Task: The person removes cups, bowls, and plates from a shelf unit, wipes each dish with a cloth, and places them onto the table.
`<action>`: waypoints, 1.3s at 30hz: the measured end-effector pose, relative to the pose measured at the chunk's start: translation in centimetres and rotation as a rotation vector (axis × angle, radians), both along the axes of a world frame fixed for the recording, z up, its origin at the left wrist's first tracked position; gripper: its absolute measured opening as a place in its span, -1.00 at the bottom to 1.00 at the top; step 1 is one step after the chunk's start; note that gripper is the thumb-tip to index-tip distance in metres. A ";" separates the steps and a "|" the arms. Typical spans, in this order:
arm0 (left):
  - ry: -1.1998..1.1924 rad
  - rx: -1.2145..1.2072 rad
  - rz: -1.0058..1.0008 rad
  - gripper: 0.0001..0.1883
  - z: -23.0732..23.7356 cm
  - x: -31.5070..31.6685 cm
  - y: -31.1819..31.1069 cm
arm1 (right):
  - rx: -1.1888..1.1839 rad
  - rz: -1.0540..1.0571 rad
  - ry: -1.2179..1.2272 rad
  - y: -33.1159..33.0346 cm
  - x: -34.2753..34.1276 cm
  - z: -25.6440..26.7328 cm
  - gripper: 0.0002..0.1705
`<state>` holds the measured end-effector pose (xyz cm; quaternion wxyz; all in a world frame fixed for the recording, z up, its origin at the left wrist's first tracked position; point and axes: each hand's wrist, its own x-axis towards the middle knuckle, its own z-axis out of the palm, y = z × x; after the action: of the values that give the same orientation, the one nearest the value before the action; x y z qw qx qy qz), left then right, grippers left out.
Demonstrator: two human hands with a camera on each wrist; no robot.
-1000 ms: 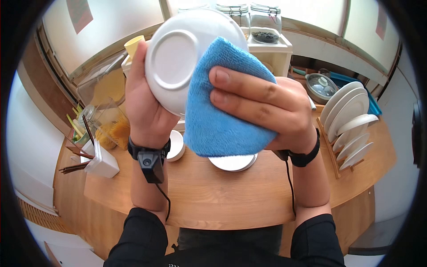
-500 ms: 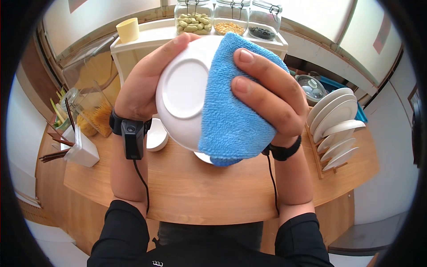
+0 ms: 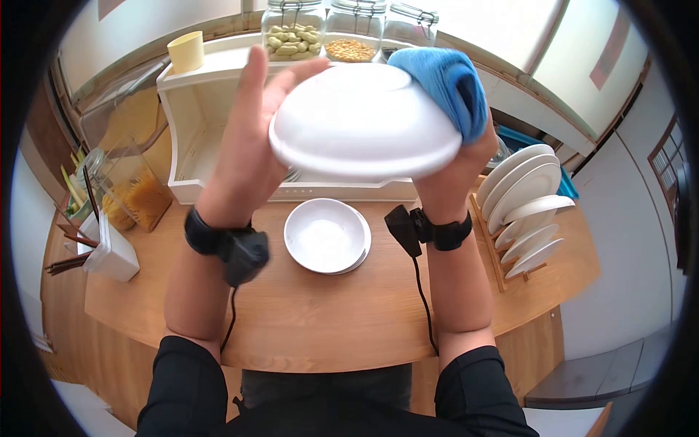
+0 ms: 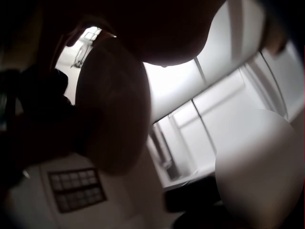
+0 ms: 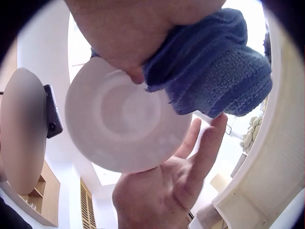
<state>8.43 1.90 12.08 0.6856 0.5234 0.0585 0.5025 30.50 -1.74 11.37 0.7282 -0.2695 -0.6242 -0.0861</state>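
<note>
Your left hand (image 3: 251,156), fingers extended, touches the white bowl (image 3: 357,131), held base-up between both hands above the bench (image 3: 328,317); your right hand (image 3: 453,171) grips the blue cloth (image 3: 440,84) against it.

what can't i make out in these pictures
Right grip on the folded blue terry cloth: head view, mostly behind the upside-down white bowl.
Held bowl's surface: left wrist view, too dark and blurred.
Most contents of the rightmost clear glass jar: head view, behind the cloth.
What lies under the shallow white tabletop bowl: head view, mostly covered by it.
</note>
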 end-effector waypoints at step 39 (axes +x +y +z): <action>-0.011 0.119 -0.321 -0.28 0.0 -6.3 3.5 | -0.218 0.343 -0.510 0.0 0.0 2.3 -0.24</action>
<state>2.09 5.39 12.09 0.7252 0.5629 -0.0598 0.3919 30.48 -1.73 13.64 0.5191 -0.2064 -0.8284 0.0402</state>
